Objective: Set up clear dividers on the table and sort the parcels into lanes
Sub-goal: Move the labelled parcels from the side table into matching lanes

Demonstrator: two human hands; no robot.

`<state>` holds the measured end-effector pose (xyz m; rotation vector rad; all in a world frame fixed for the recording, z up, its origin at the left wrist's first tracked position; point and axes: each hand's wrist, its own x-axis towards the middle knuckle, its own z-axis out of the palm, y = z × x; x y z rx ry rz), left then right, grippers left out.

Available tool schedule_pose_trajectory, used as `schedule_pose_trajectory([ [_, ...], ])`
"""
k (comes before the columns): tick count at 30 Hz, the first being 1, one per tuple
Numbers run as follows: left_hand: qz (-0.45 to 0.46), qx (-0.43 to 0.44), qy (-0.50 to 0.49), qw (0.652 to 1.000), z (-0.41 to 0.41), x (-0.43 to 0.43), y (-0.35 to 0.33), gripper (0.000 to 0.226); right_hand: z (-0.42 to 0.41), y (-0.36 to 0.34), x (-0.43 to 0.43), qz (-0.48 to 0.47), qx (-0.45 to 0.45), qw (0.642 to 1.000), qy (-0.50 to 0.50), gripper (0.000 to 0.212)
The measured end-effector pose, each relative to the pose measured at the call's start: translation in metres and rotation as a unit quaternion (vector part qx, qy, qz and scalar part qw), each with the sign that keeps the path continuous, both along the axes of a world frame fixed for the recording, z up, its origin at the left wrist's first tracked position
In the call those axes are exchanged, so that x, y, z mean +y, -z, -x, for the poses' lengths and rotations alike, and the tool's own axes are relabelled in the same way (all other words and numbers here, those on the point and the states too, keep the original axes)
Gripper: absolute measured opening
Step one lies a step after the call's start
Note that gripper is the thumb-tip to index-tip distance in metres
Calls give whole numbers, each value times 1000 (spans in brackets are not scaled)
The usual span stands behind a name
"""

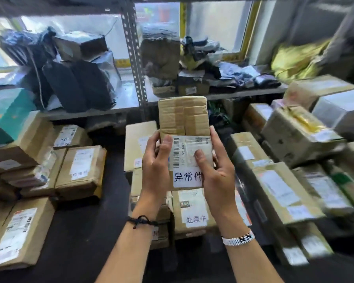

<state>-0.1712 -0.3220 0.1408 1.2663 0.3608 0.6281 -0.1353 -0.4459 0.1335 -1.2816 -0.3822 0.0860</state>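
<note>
I hold a small taped cardboard parcel [184, 117] upright in the middle of the view, above the dark table [84, 227]. It bears a barcode label and a white sticker with Chinese characters. My left hand [155, 170] grips its left edge, thumb on the label. My right hand [217, 172] grips the right edge, thumb pressed on the label's middle. Under my hands lies a middle row of cardboard parcels [192, 211]. No clear divider is visible.
Stacked cardboard parcels [80, 172] fill the left of the table, and more blurred boxes [284, 193] crowd the right. A metal shelf [131, 99] behind carries black bags and boxes. A teal box [6, 115] sits far left. Bare dark table shows front left.
</note>
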Motion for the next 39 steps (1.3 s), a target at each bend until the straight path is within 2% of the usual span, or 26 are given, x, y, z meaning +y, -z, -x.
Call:
schedule_pose_trajectory([
  [4,9,13,43,999,-34,-58,5,52,-22,0,-62,6,-2,999,48,57],
  [10,18,47,113,992,-61,-114,24,59,-39,12,-127,70,11,991,110,57],
  [15,21,69,184,980,-84,-133,30,56,-48,16,-153,97,25,980,170,55],
  [19,-19,88,254,963,-101,-155,38,57,-61,22,-186,113,38,971,206,55],
  [23,-49,124,313,940,-103,-185,58,45,-79,36,-225,102,80,966,222,53],
  [29,-92,184,321,924,-115,-235,93,44,-128,80,-272,103,156,957,222,53],
  [33,-114,210,283,929,-130,-266,109,45,-160,105,-295,122,180,957,190,54],
  [39,-152,259,196,933,-156,-311,124,30,-197,129,-333,168,205,957,118,51],
])
